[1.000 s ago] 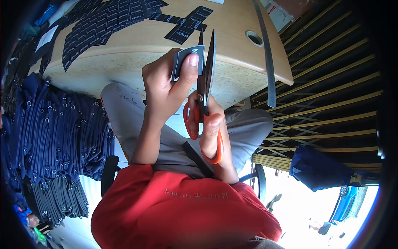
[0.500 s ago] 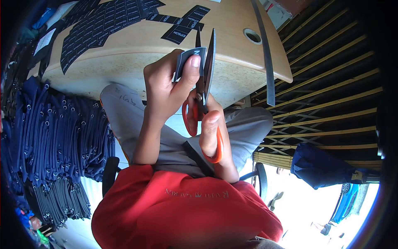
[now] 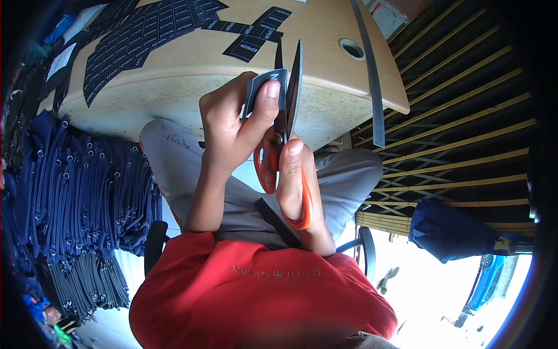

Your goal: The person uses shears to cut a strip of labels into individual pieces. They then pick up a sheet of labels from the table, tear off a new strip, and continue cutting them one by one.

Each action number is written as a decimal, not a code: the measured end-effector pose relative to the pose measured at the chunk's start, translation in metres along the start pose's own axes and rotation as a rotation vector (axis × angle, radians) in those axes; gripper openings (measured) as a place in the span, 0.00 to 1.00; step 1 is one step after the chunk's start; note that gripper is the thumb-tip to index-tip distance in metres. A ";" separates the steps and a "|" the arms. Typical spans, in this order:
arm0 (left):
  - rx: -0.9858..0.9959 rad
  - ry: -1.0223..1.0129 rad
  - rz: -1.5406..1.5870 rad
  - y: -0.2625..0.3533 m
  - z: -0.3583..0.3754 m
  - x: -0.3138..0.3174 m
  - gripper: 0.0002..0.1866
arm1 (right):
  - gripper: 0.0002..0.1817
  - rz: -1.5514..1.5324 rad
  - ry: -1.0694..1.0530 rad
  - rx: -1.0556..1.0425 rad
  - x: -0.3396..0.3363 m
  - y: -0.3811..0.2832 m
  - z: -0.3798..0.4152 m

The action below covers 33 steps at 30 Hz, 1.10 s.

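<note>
My left hand (image 3: 232,116) is closed on a small dark label (image 3: 264,84) with a white letter showing, its thumb pressed flat on the front. Orange-handled scissors (image 3: 295,93) are in my right hand (image 3: 293,180), with the thumb through one loop. Their dark blades point away from me and stand parted, close along the right edge of the label. Beyond the blade tips, a few strips of black EPSON labels (image 3: 241,47) lie crossed on the wooden table (image 3: 319,52).
Larger sheets of black labels (image 3: 136,41) cover the table's left side. A long dark strip (image 3: 369,75) hangs over its right edge near a round hole (image 3: 352,49). Blue straps with metal rings (image 3: 87,186) hang at left. A folding metal gate (image 3: 459,116) stands at right.
My right thumb has shifted slightly up and left, with the scissors' handles a little closer together. The left hand and label have barely moved.
</note>
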<state>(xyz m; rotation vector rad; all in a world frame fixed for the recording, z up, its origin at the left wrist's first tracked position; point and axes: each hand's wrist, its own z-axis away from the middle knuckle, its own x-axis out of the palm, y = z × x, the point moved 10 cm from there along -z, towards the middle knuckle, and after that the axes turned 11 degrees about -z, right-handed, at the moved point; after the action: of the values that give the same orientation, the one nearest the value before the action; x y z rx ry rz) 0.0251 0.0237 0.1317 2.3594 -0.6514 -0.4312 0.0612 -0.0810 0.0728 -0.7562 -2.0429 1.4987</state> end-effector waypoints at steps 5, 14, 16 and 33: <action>0.000 -0.009 0.001 0.000 0.000 0.000 0.13 | 0.37 0.002 0.012 0.020 -0.001 0.000 0.000; 0.004 -0.010 -0.014 -0.001 0.000 -0.001 0.14 | 0.26 -0.023 0.003 0.049 -0.004 0.000 0.001; -0.002 -0.014 -0.015 -0.002 0.001 -0.002 0.14 | 0.26 -0.021 0.003 0.053 -0.004 0.000 0.002; 0.000 -0.006 -0.018 0.002 0.001 -0.004 0.14 | 0.26 -0.029 0.001 0.034 -0.001 -0.003 0.002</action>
<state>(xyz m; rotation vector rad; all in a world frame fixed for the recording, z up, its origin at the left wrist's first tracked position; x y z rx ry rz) 0.0202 0.0242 0.1325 2.3666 -0.6331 -0.4460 0.0598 -0.0834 0.0749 -0.7115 -2.0144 1.5127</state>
